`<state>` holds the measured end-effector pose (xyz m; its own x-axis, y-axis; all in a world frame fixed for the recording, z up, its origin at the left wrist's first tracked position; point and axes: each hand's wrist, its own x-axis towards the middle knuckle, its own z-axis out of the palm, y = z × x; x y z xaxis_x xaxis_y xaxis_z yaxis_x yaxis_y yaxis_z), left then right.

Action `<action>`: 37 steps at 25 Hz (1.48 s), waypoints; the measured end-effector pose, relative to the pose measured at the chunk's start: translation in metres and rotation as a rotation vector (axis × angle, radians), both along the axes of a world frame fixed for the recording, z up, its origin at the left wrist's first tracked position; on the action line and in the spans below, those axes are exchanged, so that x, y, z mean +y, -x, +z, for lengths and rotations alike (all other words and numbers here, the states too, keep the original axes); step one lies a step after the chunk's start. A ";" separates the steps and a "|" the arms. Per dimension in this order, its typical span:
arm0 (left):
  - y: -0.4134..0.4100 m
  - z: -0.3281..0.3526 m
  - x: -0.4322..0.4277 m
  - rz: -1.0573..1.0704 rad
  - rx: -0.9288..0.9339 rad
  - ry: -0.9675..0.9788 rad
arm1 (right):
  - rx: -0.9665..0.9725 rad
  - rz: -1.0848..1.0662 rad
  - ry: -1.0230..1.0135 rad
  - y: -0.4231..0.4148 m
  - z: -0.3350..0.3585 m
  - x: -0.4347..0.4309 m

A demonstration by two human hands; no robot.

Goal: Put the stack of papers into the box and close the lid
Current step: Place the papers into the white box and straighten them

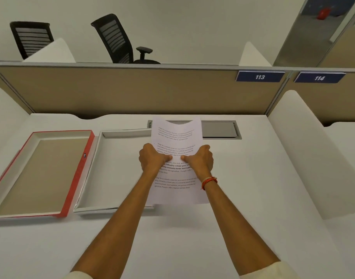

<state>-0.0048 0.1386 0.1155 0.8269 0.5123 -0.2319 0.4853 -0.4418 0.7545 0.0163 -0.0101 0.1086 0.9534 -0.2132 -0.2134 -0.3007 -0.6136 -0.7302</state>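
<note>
On a white cubicle table [253, 198], both hands' fingers [168, 158] pinch the papers [176, 137] at mid-sheet, keeping them squared, with the open box [116, 208] just left.

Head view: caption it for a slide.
Both hands, left and right, hold the stack of papers beside the open box.

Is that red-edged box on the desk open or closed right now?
Open. The lid lies flipped flat to the left, inside up, and the box tray beside it shows a bare bottom; the papers are held above its right edge.
</note>
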 end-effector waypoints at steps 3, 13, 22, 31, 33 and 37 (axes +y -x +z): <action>0.008 -0.004 0.041 0.015 0.015 0.002 | 0.015 0.020 0.007 0.007 -0.003 0.041; 0.019 -0.016 0.153 0.054 0.074 0.035 | 0.044 0.085 0.003 0.011 -0.020 0.155; 0.017 -0.035 0.206 0.032 0.062 0.072 | 0.081 0.157 -0.030 0.001 -0.042 0.198; 0.012 -0.065 0.217 0.010 0.097 0.120 | 0.085 0.192 -0.021 -0.004 -0.066 0.205; 0.010 -0.067 0.219 0.010 0.085 0.127 | 0.079 0.195 -0.032 -0.005 -0.068 0.207; 0.003 -0.073 0.225 0.010 0.077 0.133 | 0.076 0.188 -0.054 -0.010 -0.071 0.210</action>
<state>-0.0082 0.3636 0.0424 0.7992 0.4807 -0.3608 0.5477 -0.3353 0.7666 0.0266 0.2001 0.0377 0.9561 -0.0194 -0.2922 -0.2398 -0.6250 -0.7429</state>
